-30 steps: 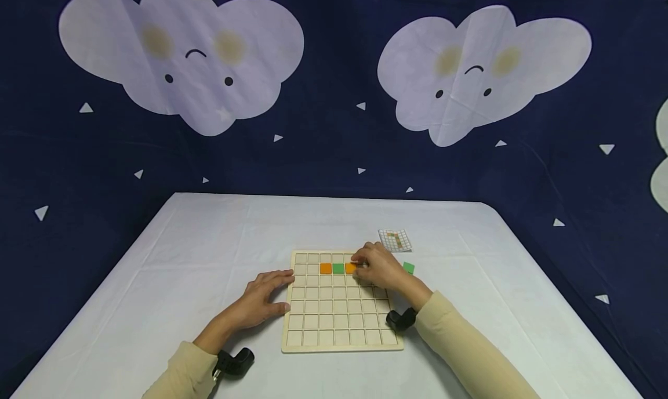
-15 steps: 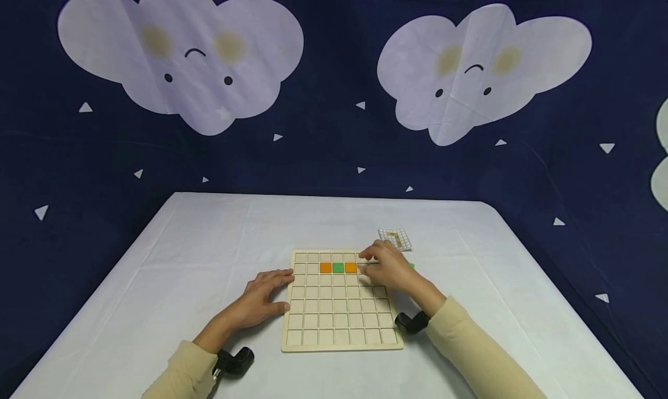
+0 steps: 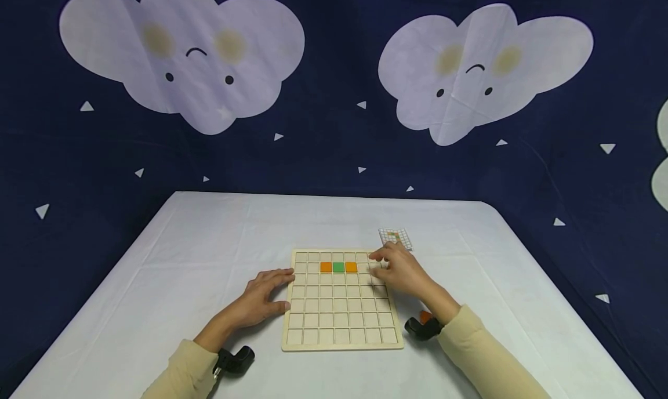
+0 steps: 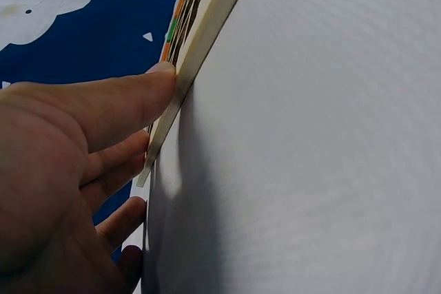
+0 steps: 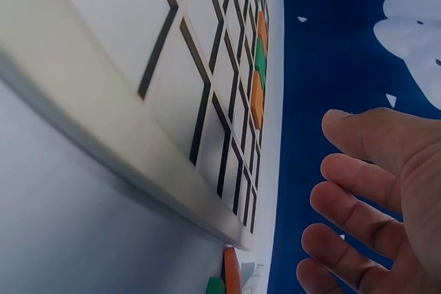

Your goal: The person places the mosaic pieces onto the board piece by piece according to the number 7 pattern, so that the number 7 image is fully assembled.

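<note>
A pale wooden grid board [image 3: 334, 320] lies flat on the table. In its second row from the far side sit an orange tile [image 3: 326, 267], a green tile [image 3: 338, 267] and another orange tile [image 3: 351, 267], side by side. My left hand [image 3: 256, 300] rests against the board's left edge, thumb and fingertips touching it with the fingers extended. Over the board's far right corner hovers my right hand [image 3: 404, 271]. The right wrist view shows its fingers [image 5: 344, 201] loosely bent and apart, holding nothing.
A small printed grid card [image 3: 391, 235] lies beyond the right hand, partly covered by it. Beside the right wrist an orange piece [image 3: 425, 316] shows. Right of the board, an orange tile [image 5: 231, 271] and a green tile [image 5: 216, 286] appear in the right wrist view.
My right hand has let go of the right-hand orange tile and moved right, uncovering it. The green tile beside the board is now hidden in the head view. The left hand stays still.
</note>
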The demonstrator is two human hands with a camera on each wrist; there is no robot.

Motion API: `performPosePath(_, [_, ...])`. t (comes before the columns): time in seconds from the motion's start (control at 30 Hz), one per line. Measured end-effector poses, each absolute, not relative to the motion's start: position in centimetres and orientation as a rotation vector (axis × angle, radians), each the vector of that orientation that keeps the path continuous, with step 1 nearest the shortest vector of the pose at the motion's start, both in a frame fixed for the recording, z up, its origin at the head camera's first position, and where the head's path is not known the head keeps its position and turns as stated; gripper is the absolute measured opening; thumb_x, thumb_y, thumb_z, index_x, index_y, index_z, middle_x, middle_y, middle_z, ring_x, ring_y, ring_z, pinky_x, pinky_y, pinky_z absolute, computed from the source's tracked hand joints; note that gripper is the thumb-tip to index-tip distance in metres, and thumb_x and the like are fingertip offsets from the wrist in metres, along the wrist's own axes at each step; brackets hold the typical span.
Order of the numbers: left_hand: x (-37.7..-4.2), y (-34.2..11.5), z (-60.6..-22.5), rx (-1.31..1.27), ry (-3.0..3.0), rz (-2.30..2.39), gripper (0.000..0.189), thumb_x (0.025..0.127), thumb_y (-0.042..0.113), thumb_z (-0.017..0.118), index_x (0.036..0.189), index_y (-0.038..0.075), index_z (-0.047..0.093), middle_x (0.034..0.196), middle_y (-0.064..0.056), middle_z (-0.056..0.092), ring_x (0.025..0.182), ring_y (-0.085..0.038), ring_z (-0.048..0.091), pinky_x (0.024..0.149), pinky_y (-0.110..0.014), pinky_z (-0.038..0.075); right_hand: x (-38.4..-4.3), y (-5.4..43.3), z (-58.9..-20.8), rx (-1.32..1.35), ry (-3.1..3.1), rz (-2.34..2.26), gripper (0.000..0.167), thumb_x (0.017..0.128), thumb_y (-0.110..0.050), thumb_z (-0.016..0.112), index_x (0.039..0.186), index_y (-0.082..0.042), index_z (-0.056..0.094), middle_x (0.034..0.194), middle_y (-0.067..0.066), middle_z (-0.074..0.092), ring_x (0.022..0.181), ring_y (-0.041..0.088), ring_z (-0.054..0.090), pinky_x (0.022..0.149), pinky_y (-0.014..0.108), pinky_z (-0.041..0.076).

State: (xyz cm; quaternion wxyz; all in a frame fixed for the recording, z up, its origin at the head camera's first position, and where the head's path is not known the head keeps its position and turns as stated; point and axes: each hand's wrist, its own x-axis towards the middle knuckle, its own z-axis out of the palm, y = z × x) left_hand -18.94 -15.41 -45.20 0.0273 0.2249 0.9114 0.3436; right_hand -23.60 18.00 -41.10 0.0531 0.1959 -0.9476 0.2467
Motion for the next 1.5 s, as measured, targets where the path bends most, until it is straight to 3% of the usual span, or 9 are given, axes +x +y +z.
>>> performPosePath(0.7, [-18.9, -15.4, -45.1, 0.685, 2.803, 1.06, 0.057, 0.084, 0.021, 0.07, 0.135, 0.007, 0.05, 0.148, -0.009, 0.041, 0.137, -0.035, 0.031, 0.103, -0.058, 0.021, -22.1, 20.6, -41.1, 0.537, -2.844, 0.763, 0.029, 0.081, -0.024, 0.073, 0.107, -0.011, 0.07, 0.098, 0.001, 0.062, 0.093, 0.018, 0.05, 0.076, 0.032, 0.041])
performPosePath(1.5, [-18.9, -15.4, -45.0, 0.682, 2.812, 1.05, 0.056, 0.084, 0.021, 0.07, 0.135, 0.007, 0.05, 0.148, -0.009, 0.041, 0.136, -0.035, 0.032, 0.102, -0.057, 0.022, -20.5, 23.1, -41.9, 0.435, -2.837, 0.783, 0.029, 0.08, -0.019, 0.074, 0.107, -0.01, 0.07, 0.099, -0.001, 0.064, 0.095, 0.018, 0.052, 0.079, 0.035, 0.043])
